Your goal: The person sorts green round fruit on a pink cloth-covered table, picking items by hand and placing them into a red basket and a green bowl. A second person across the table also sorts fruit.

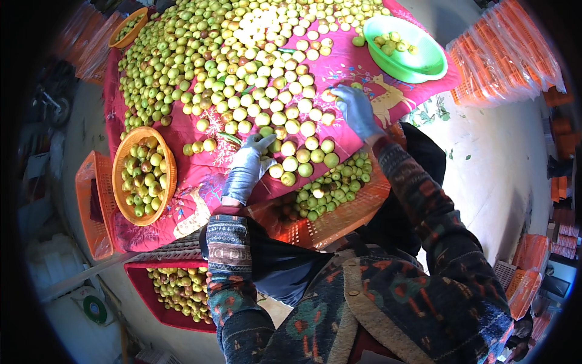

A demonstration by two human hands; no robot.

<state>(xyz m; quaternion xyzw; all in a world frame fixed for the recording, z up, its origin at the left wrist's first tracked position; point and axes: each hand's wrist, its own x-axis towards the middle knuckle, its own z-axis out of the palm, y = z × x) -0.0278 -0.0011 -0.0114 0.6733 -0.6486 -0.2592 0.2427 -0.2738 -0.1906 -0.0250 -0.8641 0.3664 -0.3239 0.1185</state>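
Many small round green and reddish fruits (241, 82) lie spread over a red patterned quilt (191, 182). My left hand (250, 161), in a grey glove, is at the near edge of the spread, its thumb and fingers around a green fruit (274, 145). My right hand (357, 109), also gloved, is farther right over the quilt, its fingertips on a reddish fruit (328, 95); a green one sits just beyond the fingers. Below the quilt's near edge, an orange plastic crate (350, 214) by my lap holds green fruits.
An orange basket (173, 182) of browner fruits stands at left, a green plastic basin (432, 68) with several fruits at upper right. A red-lined crate (145, 305) of fruits is at lower left. Wrapped orange baskets (504, 54) are stacked at right; another small basket (142, 23) is at upper left.
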